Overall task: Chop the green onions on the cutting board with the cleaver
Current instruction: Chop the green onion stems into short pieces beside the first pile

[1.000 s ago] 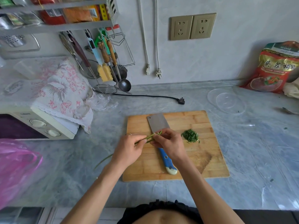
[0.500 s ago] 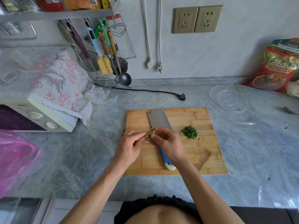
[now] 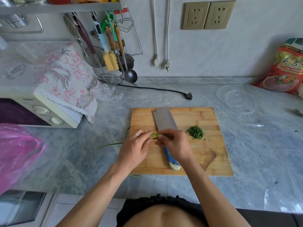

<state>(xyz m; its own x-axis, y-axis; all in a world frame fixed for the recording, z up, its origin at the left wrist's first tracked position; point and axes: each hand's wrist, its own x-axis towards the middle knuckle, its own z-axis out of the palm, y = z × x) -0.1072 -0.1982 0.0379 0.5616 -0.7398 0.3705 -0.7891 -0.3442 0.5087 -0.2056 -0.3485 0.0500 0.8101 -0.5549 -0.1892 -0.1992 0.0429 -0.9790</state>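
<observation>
Grey marble counter [image 3: 246, 153], cutting board [image 3: 213, 161] centred, cleaver [image 3: 164, 122] lying idle. Left hand [image 3: 134, 149] and right hand [image 3: 176, 145] both pinch green onions [image 3: 154, 135]. Best bunch stalks level before lifting blade.

Both forearms are bare to the near edge of the view, with no sleeves, watch or bracelet showing on them. The left hand [image 3: 133, 149] wears a thin silver-coloured band ring [image 3: 136, 134] on one finger; the right hand [image 3: 176, 145] carries no ring that shows. At the near edge, a black garment with a gathered, ruffled hem [image 3: 161, 204] is pulled up above a bare midriff.
</observation>
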